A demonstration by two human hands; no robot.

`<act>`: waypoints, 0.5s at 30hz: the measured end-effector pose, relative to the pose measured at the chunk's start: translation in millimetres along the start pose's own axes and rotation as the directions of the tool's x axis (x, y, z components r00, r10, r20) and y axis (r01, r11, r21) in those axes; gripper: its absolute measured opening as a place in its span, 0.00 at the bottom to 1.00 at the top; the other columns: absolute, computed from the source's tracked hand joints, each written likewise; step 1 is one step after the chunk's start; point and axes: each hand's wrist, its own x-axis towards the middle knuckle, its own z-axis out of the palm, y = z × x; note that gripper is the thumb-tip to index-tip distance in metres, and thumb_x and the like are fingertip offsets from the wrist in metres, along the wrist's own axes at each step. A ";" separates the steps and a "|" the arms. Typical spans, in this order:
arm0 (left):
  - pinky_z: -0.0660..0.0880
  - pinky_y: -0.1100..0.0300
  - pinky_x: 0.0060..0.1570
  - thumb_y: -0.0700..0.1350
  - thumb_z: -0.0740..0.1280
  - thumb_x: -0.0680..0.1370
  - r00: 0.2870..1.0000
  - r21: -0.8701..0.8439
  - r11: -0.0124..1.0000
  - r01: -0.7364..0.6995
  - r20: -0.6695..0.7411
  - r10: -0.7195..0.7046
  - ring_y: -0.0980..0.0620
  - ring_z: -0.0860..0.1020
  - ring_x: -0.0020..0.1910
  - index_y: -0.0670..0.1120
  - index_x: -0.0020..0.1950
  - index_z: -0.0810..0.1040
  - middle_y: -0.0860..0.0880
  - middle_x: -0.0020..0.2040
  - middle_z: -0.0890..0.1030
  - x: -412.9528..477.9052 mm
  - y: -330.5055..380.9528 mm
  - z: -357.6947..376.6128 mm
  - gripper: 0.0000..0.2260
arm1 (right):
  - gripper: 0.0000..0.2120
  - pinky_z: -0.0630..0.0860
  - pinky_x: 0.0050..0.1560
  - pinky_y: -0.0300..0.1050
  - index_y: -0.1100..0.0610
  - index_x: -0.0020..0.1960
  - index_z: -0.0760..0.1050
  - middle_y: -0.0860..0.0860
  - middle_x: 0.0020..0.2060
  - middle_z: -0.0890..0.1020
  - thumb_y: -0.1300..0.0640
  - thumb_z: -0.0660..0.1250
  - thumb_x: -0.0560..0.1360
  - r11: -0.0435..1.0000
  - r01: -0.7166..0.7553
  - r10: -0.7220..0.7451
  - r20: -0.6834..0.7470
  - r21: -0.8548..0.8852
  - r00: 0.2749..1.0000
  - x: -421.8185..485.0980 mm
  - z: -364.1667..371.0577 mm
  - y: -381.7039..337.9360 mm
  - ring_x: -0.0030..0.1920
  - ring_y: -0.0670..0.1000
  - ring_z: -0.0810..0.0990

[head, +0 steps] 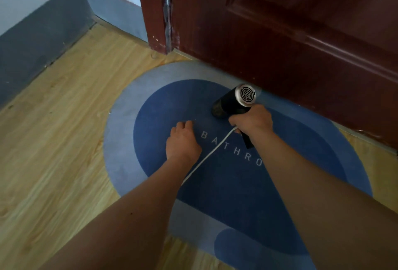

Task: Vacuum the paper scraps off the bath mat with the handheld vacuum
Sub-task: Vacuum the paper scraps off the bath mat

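The vacuum sits nozzle-down on the dark blue centre of the mat, near the door. Hardly any scraps show on the mat, only a pale fleck or two too small to name, so the job looks close to done, with perhaps a last pass left. The right hand reaches forward, fingers wrapped round the handle, and a white cord trails back from it. The left hand rests on the mat just beside the nozzle, its fingers bent downward with the tips hidden, so whether they pinch anything cannot be told.
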 end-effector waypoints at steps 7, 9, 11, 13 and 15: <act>0.68 0.49 0.62 0.39 0.64 0.75 0.998 -0.035 0.998 0.059 -0.035 -0.060 0.42 0.65 0.67 0.46 0.73 0.62 0.44 0.70 0.66 2.5 -22.5 -13.0 0.26 | 0.06 0.83 0.48 0.52 0.57 0.40 0.74 0.57 0.39 0.85 0.60 0.72 0.66 0.998 0.053 -0.051 0.054 -0.043 0.997 -8.4 26.4 -24.0 0.42 0.56 0.85; 0.67 0.48 0.63 0.39 0.63 0.75 0.996 -0.036 0.996 0.076 -0.047 -0.078 0.42 0.65 0.68 0.46 0.73 0.62 0.44 0.70 0.65 2.8 -29.3 -17.1 0.27 | 0.09 0.83 0.47 0.51 0.59 0.44 0.76 0.57 0.39 0.84 0.59 0.72 0.66 0.997 0.063 -0.059 0.063 -0.051 0.996 -10.6 33.7 -30.0 0.42 0.56 0.84; 0.67 0.48 0.63 0.39 0.63 0.74 0.993 -0.041 0.995 0.094 -0.064 -0.097 0.42 0.65 0.68 0.47 0.73 0.62 0.44 0.71 0.65 2.9 -35.1 -21.0 0.27 | 0.13 0.82 0.46 0.51 0.60 0.48 0.77 0.57 0.40 0.84 0.59 0.72 0.65 0.996 0.070 -0.065 0.082 -0.061 0.995 -13.6 41.0 -34.4 0.42 0.56 0.84; 0.67 0.48 0.63 0.39 0.63 0.75 0.991 -0.049 0.993 0.105 -0.076 -0.108 0.42 0.64 0.69 0.47 0.74 0.62 0.44 0.71 0.65 2.5 -39.3 -24.2 0.27 | 0.15 0.83 0.46 0.51 0.60 0.50 0.77 0.56 0.41 0.84 0.59 0.72 0.64 0.995 0.084 -0.078 0.100 -0.059 0.992 -16.5 48.1 -37.9 0.41 0.56 0.84; 0.66 0.49 0.64 0.39 0.62 0.75 0.990 -0.051 0.993 0.110 -0.084 -0.114 0.42 0.64 0.69 0.47 0.74 0.62 0.44 0.71 0.65 1.6 -43.4 -27.6 0.27 | 0.16 0.82 0.43 0.49 0.59 0.50 0.77 0.56 0.41 0.84 0.59 0.72 0.64 0.994 0.091 -0.084 0.111 -0.058 0.990 -19.3 54.2 -42.5 0.40 0.55 0.84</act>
